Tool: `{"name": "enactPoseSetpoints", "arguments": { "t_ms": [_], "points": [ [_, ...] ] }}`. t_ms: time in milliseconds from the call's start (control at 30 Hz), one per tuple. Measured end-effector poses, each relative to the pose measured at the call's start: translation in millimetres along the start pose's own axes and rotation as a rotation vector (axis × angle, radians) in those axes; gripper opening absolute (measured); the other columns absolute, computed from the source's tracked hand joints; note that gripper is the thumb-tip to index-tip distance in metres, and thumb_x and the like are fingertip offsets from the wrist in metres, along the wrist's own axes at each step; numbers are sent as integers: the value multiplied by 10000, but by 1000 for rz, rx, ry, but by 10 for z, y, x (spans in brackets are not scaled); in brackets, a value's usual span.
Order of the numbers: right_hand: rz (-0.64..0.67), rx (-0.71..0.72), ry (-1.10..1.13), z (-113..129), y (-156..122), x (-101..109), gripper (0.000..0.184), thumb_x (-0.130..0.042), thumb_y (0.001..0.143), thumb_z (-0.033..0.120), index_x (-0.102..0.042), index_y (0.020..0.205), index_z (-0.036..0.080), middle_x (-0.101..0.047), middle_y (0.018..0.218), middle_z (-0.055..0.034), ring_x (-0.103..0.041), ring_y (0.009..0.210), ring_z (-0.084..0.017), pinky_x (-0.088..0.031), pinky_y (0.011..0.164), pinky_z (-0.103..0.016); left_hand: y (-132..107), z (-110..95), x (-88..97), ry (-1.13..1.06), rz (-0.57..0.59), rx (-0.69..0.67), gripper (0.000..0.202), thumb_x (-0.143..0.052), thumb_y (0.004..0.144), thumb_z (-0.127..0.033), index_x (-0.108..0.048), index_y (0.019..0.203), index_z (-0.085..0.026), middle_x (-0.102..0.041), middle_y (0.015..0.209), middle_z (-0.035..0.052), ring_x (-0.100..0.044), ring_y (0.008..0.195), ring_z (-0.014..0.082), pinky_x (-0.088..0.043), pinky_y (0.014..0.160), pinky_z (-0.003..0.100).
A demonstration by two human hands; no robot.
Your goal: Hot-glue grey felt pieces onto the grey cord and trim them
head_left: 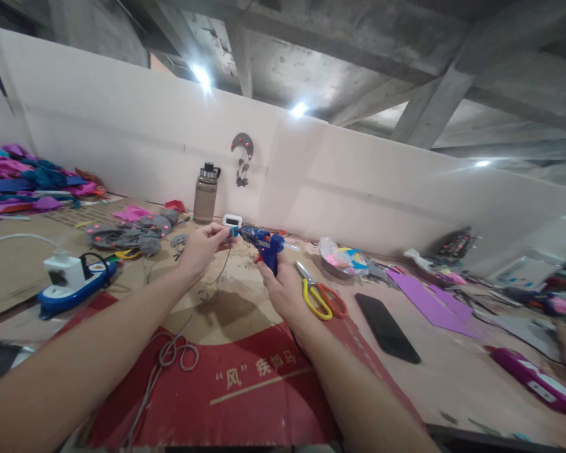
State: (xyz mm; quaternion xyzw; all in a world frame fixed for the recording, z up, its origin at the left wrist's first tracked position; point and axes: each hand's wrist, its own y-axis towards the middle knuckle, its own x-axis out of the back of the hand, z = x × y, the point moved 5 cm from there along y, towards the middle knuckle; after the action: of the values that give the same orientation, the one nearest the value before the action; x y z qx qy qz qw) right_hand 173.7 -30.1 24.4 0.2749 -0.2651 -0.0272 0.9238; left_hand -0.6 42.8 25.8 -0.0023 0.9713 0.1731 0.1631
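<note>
My right hand (283, 283) is wrapped round the handle of a blue hot glue gun (270, 245), with a clear glue stick (291, 246) sticking out of its back end. The gun's nozzle points left, at a small blue piece (234, 232) pinched between the fingertips of my left hand (205, 245). Whether the nozzle touches that piece I cannot tell. A grey cord (224, 267) hangs below my left fingers and runs down to loops on the red cardboard (264, 409). Scissors with one yellow and one orange handle (321, 299) lie right of my right hand.
A black phone (387, 327) lies at right, near purple sheets (427, 301). At left sits a blue power strip (78, 286); behind it are grey felt pieces (127, 234). A water bottle (205, 196) and small white display (232, 220) stand by the partition. A magenta device (535, 380) lies far right.
</note>
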Motion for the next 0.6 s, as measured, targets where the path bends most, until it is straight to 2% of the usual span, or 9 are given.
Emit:
{"name": "enactPoseSetpoints", "arguments": {
  "t_ms": [333, 600],
  "points": [
    [-15, 22, -3, 17, -10, -10, 296, -429, 860, 371, -519, 1072, 184, -597, 851, -41, -525, 729, -164, -400, 655, -272, -12, 9, -21, 24, 24, -42, 203, -710, 671, -308, -634, 740, -133, -671, 724, 54, -651, 657, 149, -536, 717, 318],
    [-16, 4, -1, 13, -13, -13, 327, -424, 857, 362, -502, 1118, 182, -587, 814, -37, -520, 703, -161, -396, 625, -266, -34, -18, -31, 40, 23, -53, 207, -689, 691, -320, -628, 760, -135, -674, 714, 60, -663, 701, 168, -531, 731, 323]
  ]
}}
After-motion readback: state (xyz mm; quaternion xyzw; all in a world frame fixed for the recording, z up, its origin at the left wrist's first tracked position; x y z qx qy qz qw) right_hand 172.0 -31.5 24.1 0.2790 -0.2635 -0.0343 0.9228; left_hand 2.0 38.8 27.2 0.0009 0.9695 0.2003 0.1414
